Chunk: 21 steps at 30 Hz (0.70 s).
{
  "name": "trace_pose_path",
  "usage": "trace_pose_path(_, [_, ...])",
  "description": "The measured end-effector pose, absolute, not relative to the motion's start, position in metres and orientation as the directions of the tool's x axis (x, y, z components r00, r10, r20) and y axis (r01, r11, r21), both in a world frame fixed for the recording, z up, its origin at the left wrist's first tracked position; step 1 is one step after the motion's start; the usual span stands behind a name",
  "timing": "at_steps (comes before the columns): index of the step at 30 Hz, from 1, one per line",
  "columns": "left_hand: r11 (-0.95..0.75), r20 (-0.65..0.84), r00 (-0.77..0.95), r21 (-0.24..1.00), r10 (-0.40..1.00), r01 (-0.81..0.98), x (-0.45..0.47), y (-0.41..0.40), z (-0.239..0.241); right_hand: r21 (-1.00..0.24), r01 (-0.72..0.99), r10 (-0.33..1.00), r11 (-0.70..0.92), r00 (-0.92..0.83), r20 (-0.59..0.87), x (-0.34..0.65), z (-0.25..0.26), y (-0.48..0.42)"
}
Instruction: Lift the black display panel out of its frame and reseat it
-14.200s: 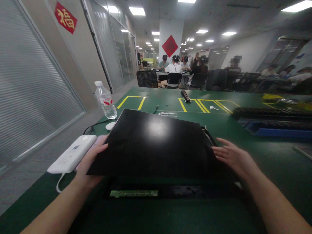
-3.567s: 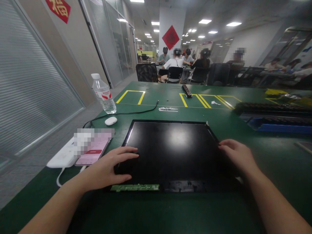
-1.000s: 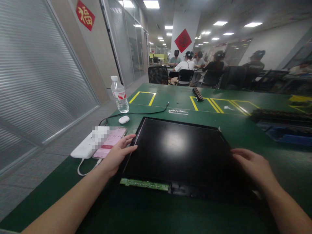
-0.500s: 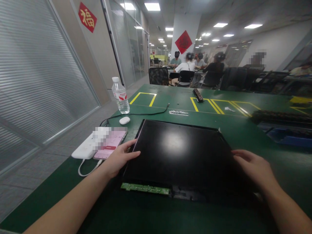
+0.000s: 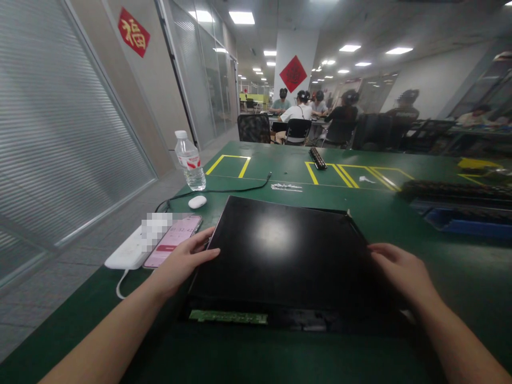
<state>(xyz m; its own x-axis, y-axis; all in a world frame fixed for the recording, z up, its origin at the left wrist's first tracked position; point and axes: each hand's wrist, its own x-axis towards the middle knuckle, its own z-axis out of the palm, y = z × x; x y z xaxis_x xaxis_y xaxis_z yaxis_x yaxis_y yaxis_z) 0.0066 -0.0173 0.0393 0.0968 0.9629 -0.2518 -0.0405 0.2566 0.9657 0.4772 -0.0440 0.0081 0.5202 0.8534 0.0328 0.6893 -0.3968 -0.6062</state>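
Observation:
A black LCD panel (image 5: 276,261) with a bright glare spot lies before me, over a black frame (image 5: 326,210) whose rim shows along the far right and right sides. At its near edge a strip of green circuit board (image 5: 228,317) is exposed. My left hand (image 5: 186,261) grips the panel's left edge, thumb on top and the other fingers at the side, partly hidden. At the right edge, my right hand (image 5: 400,266) has its fingers bent and closed on the side; its fingertips are partly out of sight.
Left of the panel are a smartphone (image 5: 174,241), a white power bank (image 5: 126,248), a small white case (image 5: 197,202), a water bottle (image 5: 189,162) and a black cable (image 5: 228,190). Blue trays (image 5: 460,221) stand right on the green table (image 5: 248,358). People (image 5: 298,111) sit beyond.
The view has swung slightly right, so things sit further left. The panel's left side now looks raised and covers the frame's far left rim. Both hands keep their places at its edges.

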Motion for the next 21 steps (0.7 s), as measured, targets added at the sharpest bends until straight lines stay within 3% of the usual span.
trace_pose_path(5, [0.211, -0.209, 0.078, 0.977, 0.975, -0.015, 0.003, -0.018, 0.039, -0.643, 0.688, 0.866, -0.336, 0.494, 0.077, 0.477, 0.004, -0.043])
trace_pose_path(16, [0.215, -0.177, 0.151, 0.931, 0.973, -0.295, 0.017, -0.021, 0.041, -0.707, 0.601, 0.831, -0.371, 0.555, 0.036, 0.477, 0.001, -0.04])
trace_pose_path(21, [0.163, -0.135, 0.123, 0.951, 0.983, -0.262, 0.018, -0.023, 0.039, -0.835, 0.453, 0.829, -0.313, 0.559, -0.008, 0.486, -0.01, -0.034])
